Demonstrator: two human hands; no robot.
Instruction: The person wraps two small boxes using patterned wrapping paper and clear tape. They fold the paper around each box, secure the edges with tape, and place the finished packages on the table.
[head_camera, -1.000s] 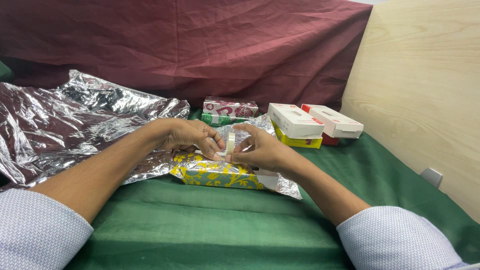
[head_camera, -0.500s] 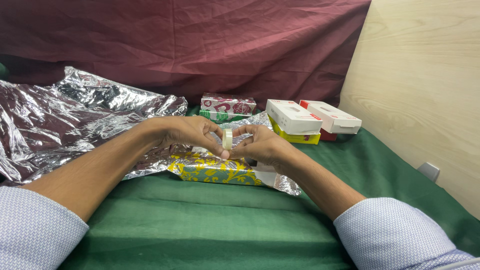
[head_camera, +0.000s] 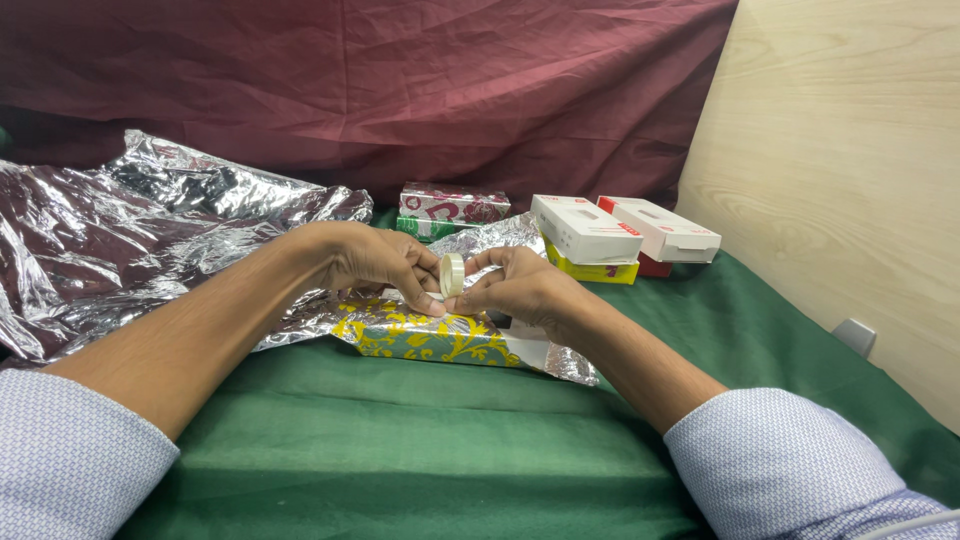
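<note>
A small roll of clear tape stands on edge between both hands, just above a box wrapped in green and yellow patterned paper. The left hand pinches the roll from its side, and the right hand grips it from the other. The box lies on crumpled silver foil spread over the green-clothed counter. Behind, near the maroon drape, sit a red-patterned wrapped box and two white boxes.
</note>
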